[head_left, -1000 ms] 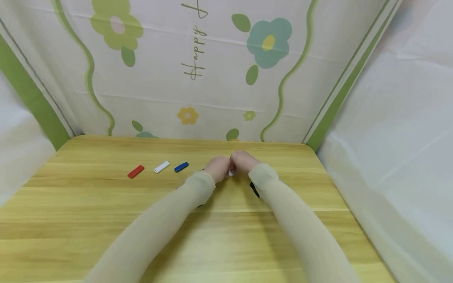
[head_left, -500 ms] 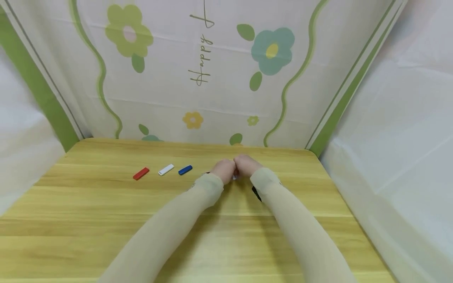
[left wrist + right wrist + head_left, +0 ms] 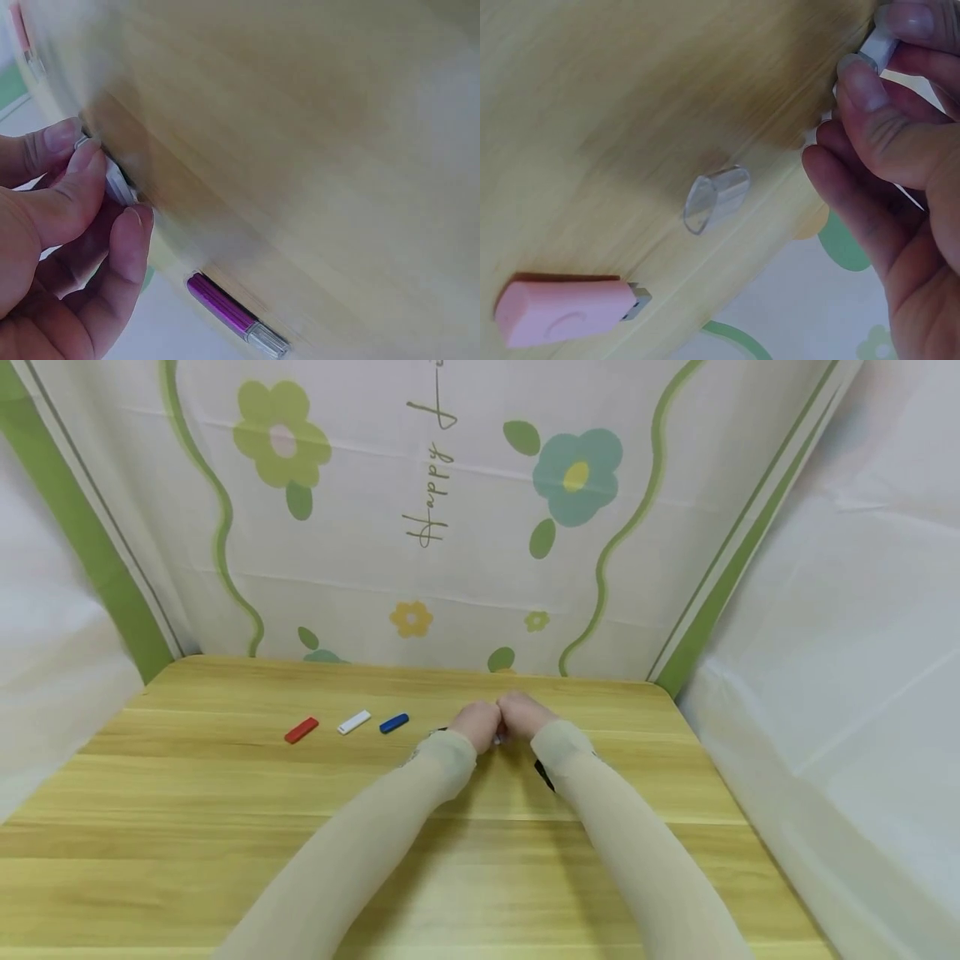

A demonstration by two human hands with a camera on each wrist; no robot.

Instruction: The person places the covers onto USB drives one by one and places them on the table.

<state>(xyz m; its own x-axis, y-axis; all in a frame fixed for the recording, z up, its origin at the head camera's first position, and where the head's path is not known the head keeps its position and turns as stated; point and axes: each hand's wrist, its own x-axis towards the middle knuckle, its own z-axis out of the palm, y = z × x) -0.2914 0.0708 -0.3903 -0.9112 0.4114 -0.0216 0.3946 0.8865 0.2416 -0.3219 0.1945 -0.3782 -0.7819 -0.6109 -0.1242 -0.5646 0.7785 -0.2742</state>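
Note:
Close together near the far side of the table, my left hand (image 3: 478, 727) and right hand (image 3: 523, 714) both pinch a small white USB stick (image 3: 116, 180). Thumbs and fingers cover most of it; a shiny edge shows by the right thumb in the right wrist view. Beside the right hand, a clear cap (image 3: 720, 196) lies loose on the wood. A pink USB stick (image 3: 566, 311) lies near that cap, its metal plug bare. Close to the left hand is a purple stick (image 3: 221, 304) with a clear end.
To the left of the hands, a blue stick (image 3: 393, 723), a white stick (image 3: 354, 722) and a red stick (image 3: 302, 730) lie in a row on the wooden table (image 3: 225, 827). A flower-printed curtain (image 3: 480, 568) hangs behind the far edge, with white cloth (image 3: 847, 652) at the right.
The head view has shifted slightly, so the table and sticks appear a little lower and further right. Both hands stay together; less of the white piece shows between them.

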